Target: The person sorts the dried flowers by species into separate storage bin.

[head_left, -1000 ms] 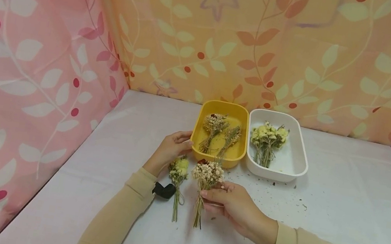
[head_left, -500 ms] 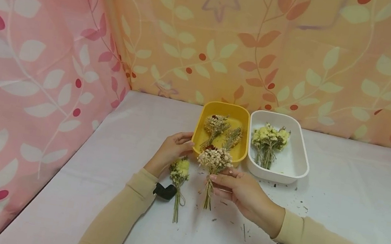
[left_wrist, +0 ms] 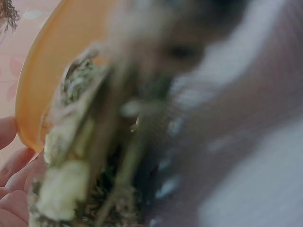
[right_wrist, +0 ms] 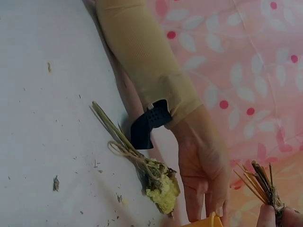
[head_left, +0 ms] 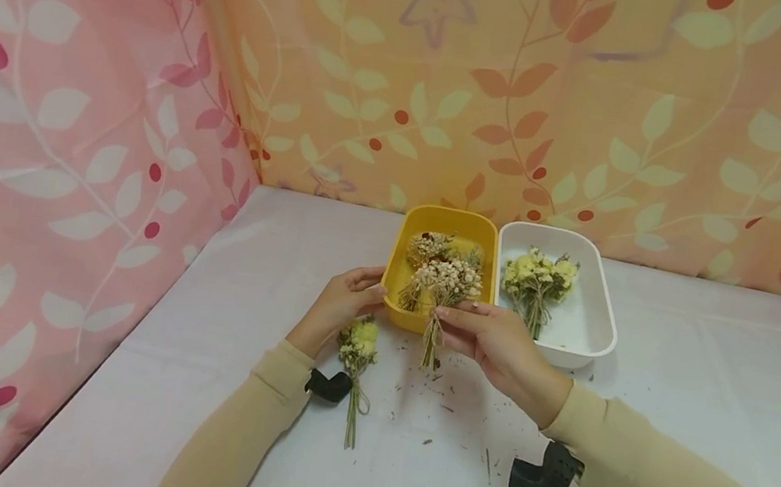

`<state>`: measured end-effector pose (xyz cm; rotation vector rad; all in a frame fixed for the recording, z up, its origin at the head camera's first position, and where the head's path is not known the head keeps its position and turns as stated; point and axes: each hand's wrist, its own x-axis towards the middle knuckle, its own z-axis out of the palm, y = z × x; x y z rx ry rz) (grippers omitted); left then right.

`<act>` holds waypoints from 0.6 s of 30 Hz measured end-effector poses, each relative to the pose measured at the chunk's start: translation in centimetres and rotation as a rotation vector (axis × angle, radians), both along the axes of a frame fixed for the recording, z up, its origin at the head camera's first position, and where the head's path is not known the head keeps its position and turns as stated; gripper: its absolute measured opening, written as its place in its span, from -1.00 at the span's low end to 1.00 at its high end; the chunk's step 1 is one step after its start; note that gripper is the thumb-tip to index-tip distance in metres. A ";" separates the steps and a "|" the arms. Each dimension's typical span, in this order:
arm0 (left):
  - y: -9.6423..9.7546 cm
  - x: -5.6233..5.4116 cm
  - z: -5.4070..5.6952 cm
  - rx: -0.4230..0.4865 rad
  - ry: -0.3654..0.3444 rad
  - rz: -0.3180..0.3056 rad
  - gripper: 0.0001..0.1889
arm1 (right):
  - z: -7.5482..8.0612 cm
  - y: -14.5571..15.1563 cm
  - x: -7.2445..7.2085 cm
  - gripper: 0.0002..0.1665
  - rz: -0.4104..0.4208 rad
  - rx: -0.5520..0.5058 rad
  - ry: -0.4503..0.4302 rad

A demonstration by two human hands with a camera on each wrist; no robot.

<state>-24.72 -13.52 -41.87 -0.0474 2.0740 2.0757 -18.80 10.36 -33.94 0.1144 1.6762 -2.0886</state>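
My right hand (head_left: 506, 353) pinches a small dried bouquet (head_left: 451, 280) of cream-white blossoms by its twine-tied stems. Its flower heads are over the front part of the yellow tray (head_left: 398, 316); the stem ends point toward me, past the tray's front rim. In the right wrist view, only fingertips (right_wrist: 266, 216) and the bundle of cut stems show. My left hand (head_left: 343, 304) holds the tray's front left corner between thumb and fingers. Below that hand, a yellow-flowered bouquet (head_left: 359, 341) lies on the table; its blossoms and stems block much of the left wrist view.
Inside the yellow tray lie other dried bouquets (head_left: 428, 247), partly covered by the held one. A white tray (head_left: 593, 328) touches its right side and holds yellow bouquets (head_left: 540, 278). Plant crumbs (head_left: 427, 443) dot the white tabletop. Patterned cloth walls (head_left: 354, 78) stand behind and at the sides.
My right hand has carried the cream-white bouquet forward and slightly right, from in front of the yellow tray to above its front part. The left hand has stayed at the tray's corner.
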 end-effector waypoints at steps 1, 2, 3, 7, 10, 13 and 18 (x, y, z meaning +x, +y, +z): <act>0.0 0.0 0.0 0.001 0.002 -0.001 -0.48 | 0.0 0.0 -0.2 -0.94 -0.006 0.000 0.004; 0.0 0.0 -0.1 -0.001 0.001 0.000 -0.49 | -0.1 0.0 -0.5 -0.96 -0.011 0.002 0.007; 0.0 0.0 -0.1 -0.003 0.002 0.000 -0.49 | -0.1 0.1 -0.7 -0.92 -0.016 0.004 0.009; 0.0 -0.1 -0.2 -0.005 0.001 -0.001 -0.49 | -0.3 -0.1 -1.8 -0.82 -0.060 -0.001 0.010; 0.0 -0.2 -0.2 -0.005 0.001 -0.004 -0.48 | -0.3 -0.3 -2.9 -0.84 -0.109 -0.011 0.011; 0.0 -0.1 -0.2 -0.004 0.004 -0.008 -0.48 | -0.4 -0.6 -3.8 -0.88 -0.141 -0.002 0.016; 0.0 0.0 -0.1 -0.003 -0.001 -0.007 -0.48 | -0.8 -0.8 -5.2 -0.92 -0.166 0.028 0.004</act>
